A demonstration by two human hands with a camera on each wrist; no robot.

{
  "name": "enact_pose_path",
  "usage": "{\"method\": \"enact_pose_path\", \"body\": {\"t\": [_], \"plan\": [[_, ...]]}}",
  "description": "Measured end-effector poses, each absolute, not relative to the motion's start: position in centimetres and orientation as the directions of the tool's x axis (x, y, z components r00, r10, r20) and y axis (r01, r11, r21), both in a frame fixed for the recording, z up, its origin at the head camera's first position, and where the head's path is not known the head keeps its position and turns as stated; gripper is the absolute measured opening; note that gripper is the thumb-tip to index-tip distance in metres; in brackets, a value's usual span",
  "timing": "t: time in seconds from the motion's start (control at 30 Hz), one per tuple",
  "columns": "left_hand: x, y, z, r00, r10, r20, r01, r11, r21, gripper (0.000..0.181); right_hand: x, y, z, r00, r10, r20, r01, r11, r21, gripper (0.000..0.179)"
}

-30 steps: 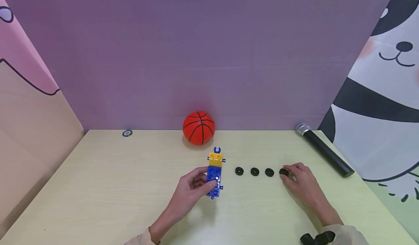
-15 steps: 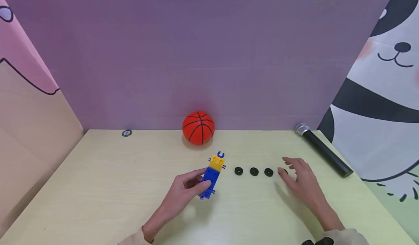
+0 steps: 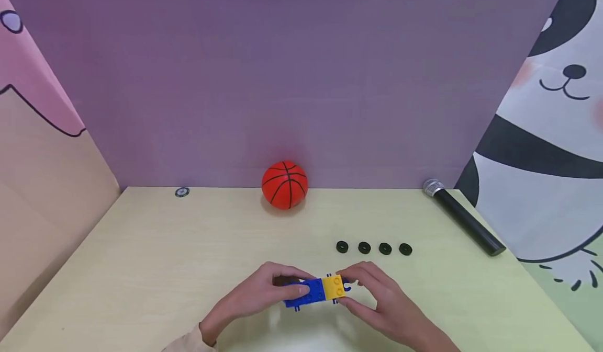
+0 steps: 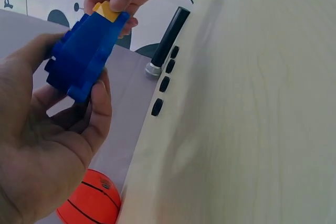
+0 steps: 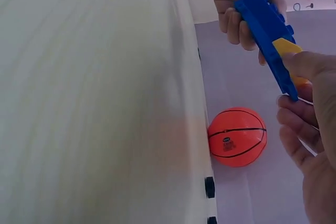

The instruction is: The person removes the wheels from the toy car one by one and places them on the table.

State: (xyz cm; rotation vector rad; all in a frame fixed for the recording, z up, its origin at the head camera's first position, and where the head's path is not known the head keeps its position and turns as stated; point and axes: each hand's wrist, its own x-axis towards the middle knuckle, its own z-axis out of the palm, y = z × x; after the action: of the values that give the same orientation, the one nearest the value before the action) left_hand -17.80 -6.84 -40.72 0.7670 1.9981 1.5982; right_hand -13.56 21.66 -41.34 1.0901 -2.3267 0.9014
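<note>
In the head view, a toy building-block car body (image 3: 317, 291) is held above the table near its front. Its blue studded base carries a yellow block (image 3: 333, 286) at the right end, with small axle stubs on the sides and a blue hook beyond. My left hand (image 3: 261, 293) grips the blue part, thumb on top and fingers behind and below. The right hand (image 3: 391, 306) pinches the yellow end between thumb and fingers, also seen in the right wrist view around the yellow block (image 5: 284, 48). Several small black toy tyres (image 3: 364, 247) lie in a row beyond the hands.
A red toy basketball (image 3: 285, 184) sits at the table's back edge. The microphone (image 3: 464, 218) lies slanted at the back right, and a small round chip (image 3: 182, 192) is at the back left. A purple cloth (image 3: 301, 80) hangs behind the pale table (image 3: 165, 268).
My right hand has left the rightmost tyre, moved left and nearer, and taken hold of the yellow end. The left hand has lowered the car body and turned it sideways, hook to the right.
</note>
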Motion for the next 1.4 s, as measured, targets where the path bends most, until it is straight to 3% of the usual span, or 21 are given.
{"method": "enact_pose_path", "body": {"t": [0.2, 0.4, 0.57, 0.77, 1.17, 1.4], "plan": [[-17.7, -7.2, -40.7, -0.793, 0.609, 0.028, 0.162, 0.166, 0.973, 0.039, -14.1, 21.5, -42.1, -0.571, -0.478, 0.667, -0.816, 0.425, -0.392, 0.032], [-17.3, -7.8, -40.9, -0.828, 0.554, 0.093, 0.221, 0.169, 0.961, 0.037, -14.5, 21.4, -42.4, -0.586, -0.410, 0.698, -0.802, 0.414, -0.431, 0.037], [-17.3, -8.2, -41.4, -0.824, 0.536, 0.182, 0.336, 0.204, 0.919, 0.033, -14.5, 21.3, -43.1, -0.619, -0.406, 0.673, -0.782, 0.402, -0.477, 0.053], [-17.3, -8.4, -41.9, -0.810, 0.533, 0.242, 0.450, 0.301, 0.841, 0.036, -14.8, 21.1, -43.6, -0.617, -0.434, 0.657, -0.784, 0.410, -0.465, 0.051], [-18.4, -8.9, -43.9, -0.832, 0.546, 0.099, 0.359, 0.394, 0.846, 0.035, -15.5, 20.4, -45.3, -0.763, -0.458, 0.456, -0.644, 0.481, -0.595, 0.040], [-18.8, -8.8, -44.7, -0.848, 0.529, 0.031, 0.301, 0.433, 0.850, 0.034, -15.5, 20.0, -45.2, -0.896, -0.388, 0.217, -0.426, 0.606, -0.672, 0.035]]}}
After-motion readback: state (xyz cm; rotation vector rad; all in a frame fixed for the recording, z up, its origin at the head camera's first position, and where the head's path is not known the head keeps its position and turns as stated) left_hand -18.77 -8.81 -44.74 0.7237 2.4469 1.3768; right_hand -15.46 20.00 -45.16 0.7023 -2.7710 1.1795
